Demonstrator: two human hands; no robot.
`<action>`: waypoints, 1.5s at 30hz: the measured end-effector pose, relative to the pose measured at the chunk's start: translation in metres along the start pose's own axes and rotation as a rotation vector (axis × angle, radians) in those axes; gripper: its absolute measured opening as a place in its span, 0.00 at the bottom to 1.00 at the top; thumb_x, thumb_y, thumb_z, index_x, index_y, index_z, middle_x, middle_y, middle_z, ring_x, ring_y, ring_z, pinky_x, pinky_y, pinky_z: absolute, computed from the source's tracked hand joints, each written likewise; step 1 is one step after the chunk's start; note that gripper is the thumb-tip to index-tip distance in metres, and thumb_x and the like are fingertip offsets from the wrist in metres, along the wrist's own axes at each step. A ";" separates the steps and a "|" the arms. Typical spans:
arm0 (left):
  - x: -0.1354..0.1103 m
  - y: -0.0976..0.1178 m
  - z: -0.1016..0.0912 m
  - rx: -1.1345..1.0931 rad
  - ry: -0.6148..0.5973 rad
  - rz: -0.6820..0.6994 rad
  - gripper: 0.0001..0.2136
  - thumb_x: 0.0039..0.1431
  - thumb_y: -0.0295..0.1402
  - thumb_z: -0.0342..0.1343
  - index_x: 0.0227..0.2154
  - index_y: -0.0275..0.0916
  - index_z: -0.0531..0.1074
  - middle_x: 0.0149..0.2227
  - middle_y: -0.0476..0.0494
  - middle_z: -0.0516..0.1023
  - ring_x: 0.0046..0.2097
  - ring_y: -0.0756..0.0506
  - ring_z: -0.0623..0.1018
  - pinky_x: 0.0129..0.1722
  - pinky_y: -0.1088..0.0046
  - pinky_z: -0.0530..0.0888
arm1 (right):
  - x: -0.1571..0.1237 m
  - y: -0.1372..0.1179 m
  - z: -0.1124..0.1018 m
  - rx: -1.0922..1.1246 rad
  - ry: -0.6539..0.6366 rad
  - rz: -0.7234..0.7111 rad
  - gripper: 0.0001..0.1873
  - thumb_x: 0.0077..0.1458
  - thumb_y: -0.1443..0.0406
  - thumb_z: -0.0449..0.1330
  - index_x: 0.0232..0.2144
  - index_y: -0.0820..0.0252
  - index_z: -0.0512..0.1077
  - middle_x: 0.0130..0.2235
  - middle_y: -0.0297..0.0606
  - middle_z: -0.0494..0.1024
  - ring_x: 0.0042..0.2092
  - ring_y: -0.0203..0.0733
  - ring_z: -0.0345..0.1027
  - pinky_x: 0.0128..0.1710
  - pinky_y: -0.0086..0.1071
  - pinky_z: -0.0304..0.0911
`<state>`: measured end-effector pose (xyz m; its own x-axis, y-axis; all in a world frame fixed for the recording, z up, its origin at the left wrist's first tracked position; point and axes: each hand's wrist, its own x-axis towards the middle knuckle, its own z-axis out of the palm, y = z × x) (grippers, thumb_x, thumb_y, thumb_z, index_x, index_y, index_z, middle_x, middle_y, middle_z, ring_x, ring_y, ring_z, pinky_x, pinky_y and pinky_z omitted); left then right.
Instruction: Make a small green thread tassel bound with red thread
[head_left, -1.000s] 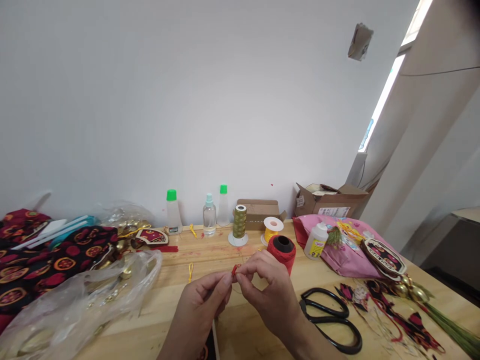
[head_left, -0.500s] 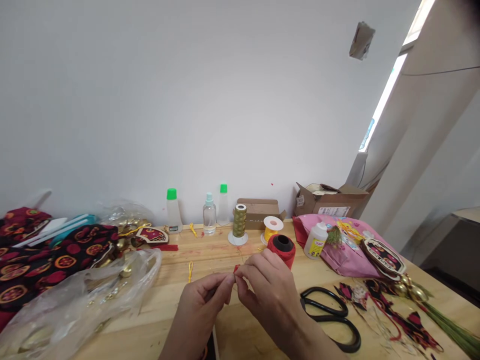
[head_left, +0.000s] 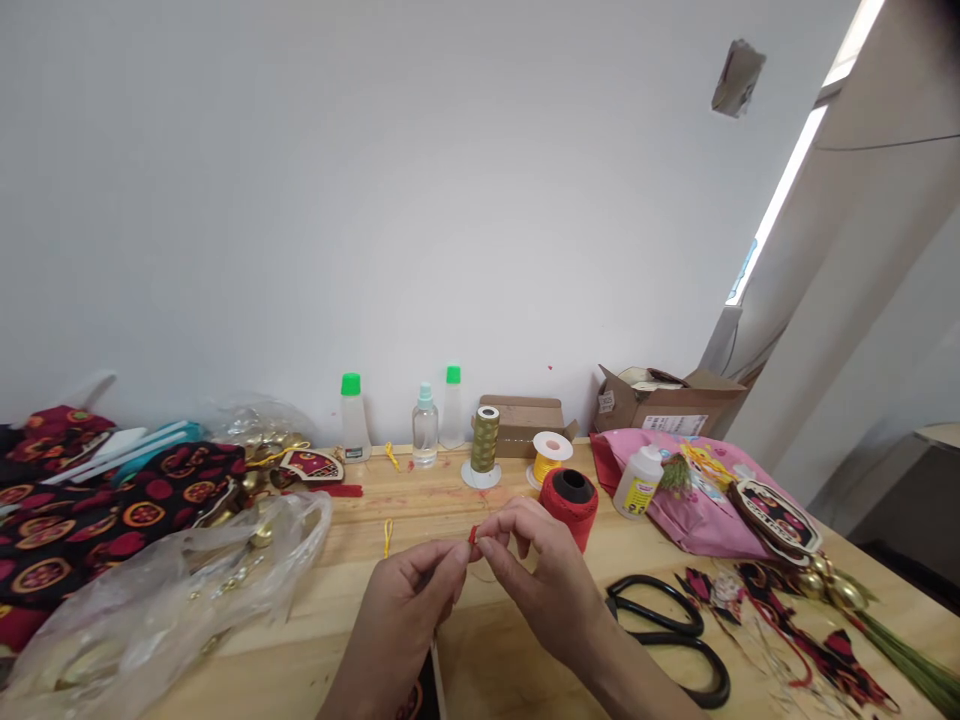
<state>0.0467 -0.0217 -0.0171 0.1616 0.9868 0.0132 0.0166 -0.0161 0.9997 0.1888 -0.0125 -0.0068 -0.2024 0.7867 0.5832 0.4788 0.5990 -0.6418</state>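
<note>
My left hand (head_left: 409, 605) and my right hand (head_left: 536, 580) meet above the wooden table (head_left: 360, 640), fingertips pinched together on a small red knot of thread (head_left: 472, 536). Both hands are closed in a pinch on it. Just behind my right hand stands a red thread spool (head_left: 571, 503). A fine thread runs from the pinch toward the table, too thin to follow.
Black scissors (head_left: 671, 640) lie right of my hands. A gold spool (head_left: 484, 445), a yellow spool (head_left: 548, 455), green-capped bottles (head_left: 352, 420), a white glue bottle (head_left: 636, 482) and cardboard boxes (head_left: 660, 400) line the back. Patterned fabric (head_left: 90, 515) and a clear plastic bag (head_left: 172, 600) fill the left; a pink bag (head_left: 697, 510) lies right.
The view has shifted slightly. My fingertips have worked the red knot a little, staying pinched together in the same place.
</note>
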 end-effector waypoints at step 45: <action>0.000 -0.001 0.000 0.160 0.094 0.083 0.13 0.49 0.41 0.52 0.23 0.36 0.73 0.19 0.54 0.60 0.24 0.51 0.60 0.24 0.78 0.59 | 0.000 -0.005 0.006 0.153 -0.007 0.222 0.03 0.43 0.69 0.56 0.24 0.62 0.69 0.23 0.30 0.62 0.26 0.33 0.54 0.26 0.27 0.52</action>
<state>0.0471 -0.0216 -0.0182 0.0764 0.9915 0.1050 0.1647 -0.1164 0.9795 0.1811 -0.0140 -0.0066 -0.1131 0.9018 0.4170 0.3778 0.4272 -0.8215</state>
